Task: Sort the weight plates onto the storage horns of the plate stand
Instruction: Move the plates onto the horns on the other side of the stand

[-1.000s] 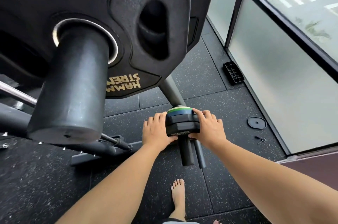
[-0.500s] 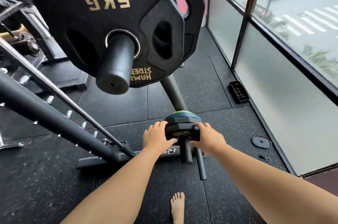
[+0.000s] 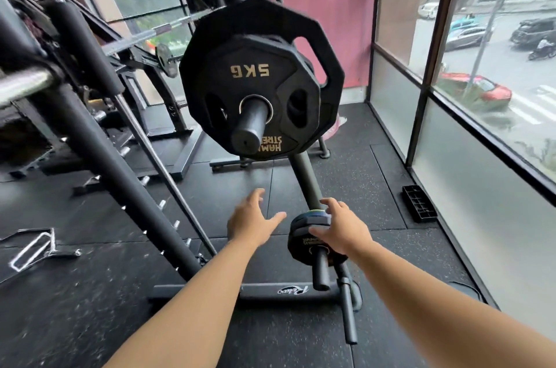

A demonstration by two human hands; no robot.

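On the low horn (image 3: 320,273) of the plate stand (image 3: 304,178), had small weight plates (image 3: 298,230) stacked; held left hand (image 3: 251,221) open just beside them, right hand (image 3: 340,229) open over the stack, gripping nothing.

Small black plates (image 3: 302,236) stacked on low horn (image 3: 320,273), a green-edged one at the back. Black 5KG plate (image 3: 255,78) on upper horn (image 3: 251,127), larger black plate (image 3: 319,30) behind it. Stand post (image 3: 304,178) tilted.
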